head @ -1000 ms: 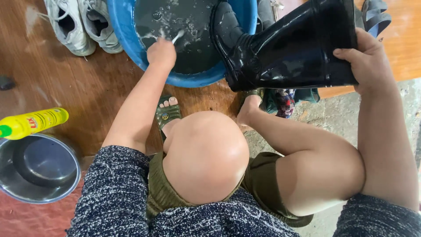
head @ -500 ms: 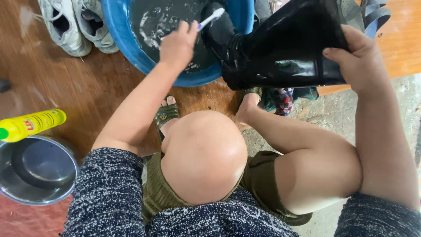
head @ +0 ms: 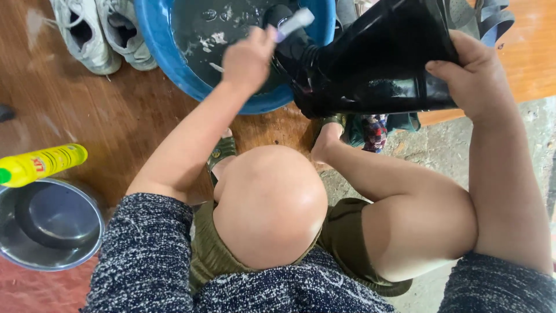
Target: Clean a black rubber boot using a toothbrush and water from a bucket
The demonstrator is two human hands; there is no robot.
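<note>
1. Left hand (head: 248, 58) is closed around a small brush (head: 294, 23) over the blue basin (head: 152, 35)
2. Right hand (head: 478, 78) grips the black rubber boot (head: 376, 64), whose foot dips over the basin's right rim

Landmark: basin (head: 168, 52), on the floor ahead of my knees. In it: water, with the foot of the boot (head: 370, 64). Above its middle: my left hand (head: 249, 58), closed on a brush (head: 294, 23). Right of it: my right hand (head: 478, 75), gripping the boot's shaft. Left of it: a pair of sneakers (head: 101, 35). Nearer me and left: a bottle (head: 40, 164) lying just behind a metal bowl (head: 49, 223).
</note>
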